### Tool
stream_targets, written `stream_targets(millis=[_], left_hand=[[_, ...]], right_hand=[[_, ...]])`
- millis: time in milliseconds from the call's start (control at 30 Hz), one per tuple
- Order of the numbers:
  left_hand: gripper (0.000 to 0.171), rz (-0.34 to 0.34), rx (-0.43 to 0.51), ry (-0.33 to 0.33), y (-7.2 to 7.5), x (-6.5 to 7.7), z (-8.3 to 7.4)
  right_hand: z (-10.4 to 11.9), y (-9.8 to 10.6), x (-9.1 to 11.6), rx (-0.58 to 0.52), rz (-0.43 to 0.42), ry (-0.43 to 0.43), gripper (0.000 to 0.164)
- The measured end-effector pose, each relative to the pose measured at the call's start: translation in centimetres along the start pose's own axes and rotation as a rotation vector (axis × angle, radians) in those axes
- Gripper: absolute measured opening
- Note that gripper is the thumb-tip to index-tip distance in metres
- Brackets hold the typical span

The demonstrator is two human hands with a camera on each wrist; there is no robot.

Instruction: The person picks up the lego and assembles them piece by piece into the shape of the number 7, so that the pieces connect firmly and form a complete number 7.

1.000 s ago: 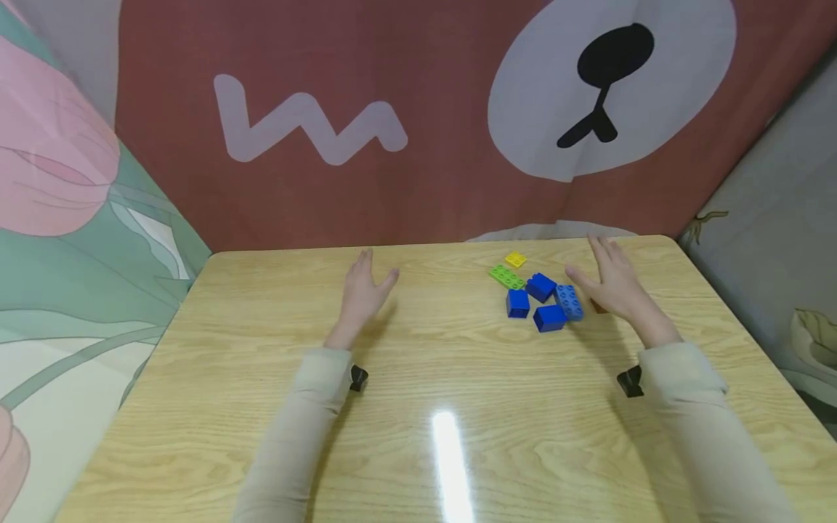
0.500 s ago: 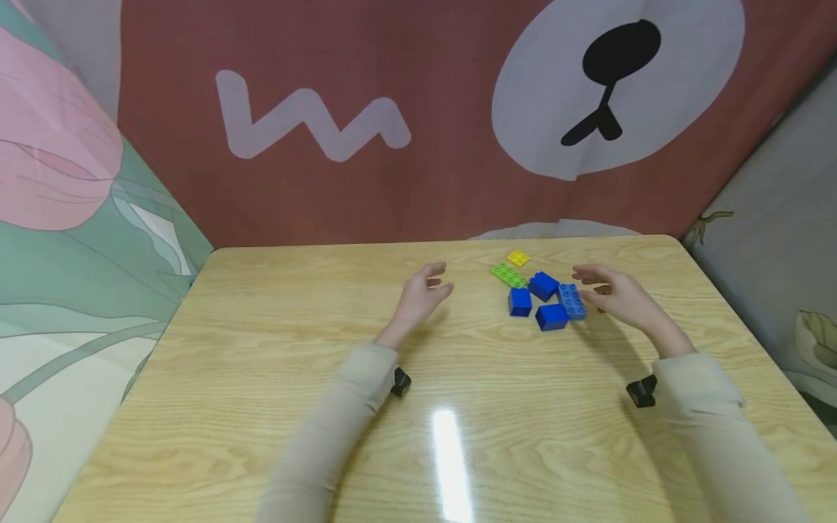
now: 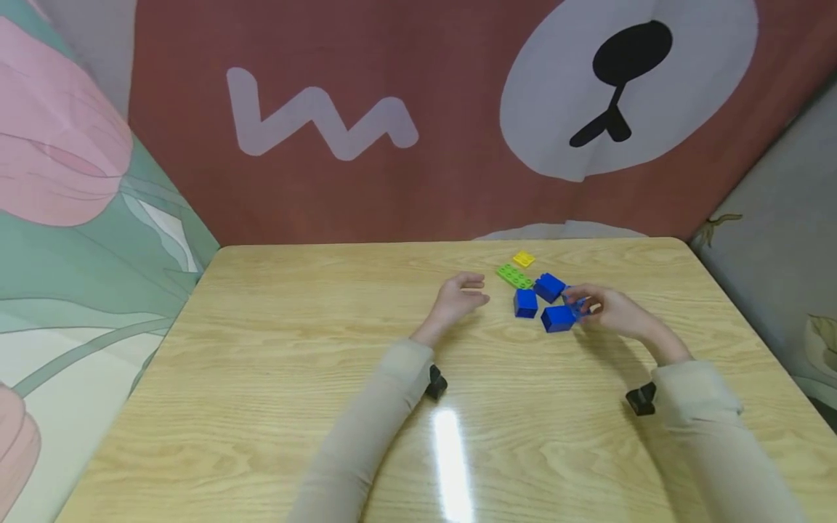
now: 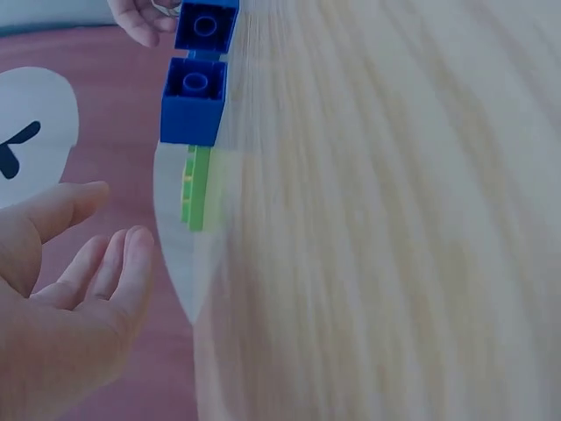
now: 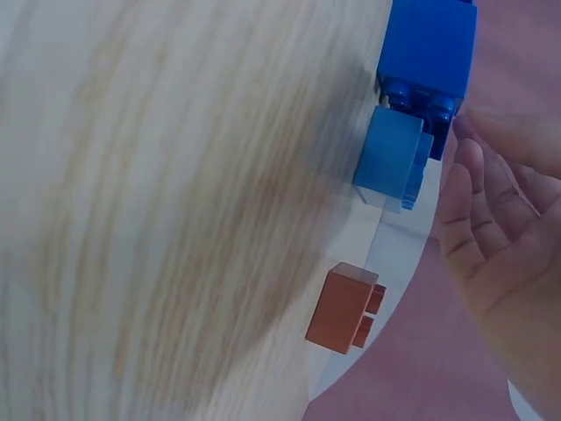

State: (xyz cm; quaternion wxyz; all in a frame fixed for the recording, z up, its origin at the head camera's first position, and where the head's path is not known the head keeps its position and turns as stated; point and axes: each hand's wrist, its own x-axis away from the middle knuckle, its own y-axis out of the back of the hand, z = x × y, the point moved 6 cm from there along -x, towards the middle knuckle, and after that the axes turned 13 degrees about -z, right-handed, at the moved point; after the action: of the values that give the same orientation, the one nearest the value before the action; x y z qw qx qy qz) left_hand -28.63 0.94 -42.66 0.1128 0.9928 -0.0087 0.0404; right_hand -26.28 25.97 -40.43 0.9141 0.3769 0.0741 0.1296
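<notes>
My right hand (image 3: 617, 312) hovers with loosely bent fingers over the lighter blue brick (image 5: 390, 153), partly covering it in the head view. Nothing shows between its fingers in the right wrist view. Three dark blue bricks (image 3: 525, 303) lie just left of that hand, one of them on its side. An orange-brown brick (image 5: 340, 311) sits near the right hand, hidden beneath it in the head view. To the left of the bricks, my left hand (image 3: 454, 301) hangs above the table, its fingers relaxed and apart. Beyond its fingertips is a lime green studded plate (image 3: 514, 276).
A small yellow plate (image 3: 524, 258) lies behind the green one, close to the table's far edge. The wooden table (image 3: 294, 327) meets a printed cloth (image 3: 451, 145) at the back. Black wrist cameras (image 3: 437, 383) hang under both cuffs.
My left hand has moved right, toward the bricks, and its fingers have bent from spread. My right hand has turned inward, its fingers bending over the lighter blue brick. The bricks stay put.
</notes>
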Motion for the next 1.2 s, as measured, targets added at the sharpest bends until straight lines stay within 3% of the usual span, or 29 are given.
stream_targets(millis=[300, 633, 1200], left_hand=[[0.043, 0.019, -0.031, 0.036, -2.5, -0.2, 0.3], [0.042, 0.004, -0.046, 0.033, -4.3, 0.0, -0.2], [0.040, -0.014, -0.189, -0.035, -6.4, 0.2, -0.9]], right_hand=[[-0.3, -0.7, 0.1, 0.054, -0.002, 0.010, 0.050], [-0.1, -1.0, 0.2, 0.115, -0.021, -0.003, 0.042], [-0.5, 1.5, 0.4, 0.048, -0.163, -0.118, 0.049]])
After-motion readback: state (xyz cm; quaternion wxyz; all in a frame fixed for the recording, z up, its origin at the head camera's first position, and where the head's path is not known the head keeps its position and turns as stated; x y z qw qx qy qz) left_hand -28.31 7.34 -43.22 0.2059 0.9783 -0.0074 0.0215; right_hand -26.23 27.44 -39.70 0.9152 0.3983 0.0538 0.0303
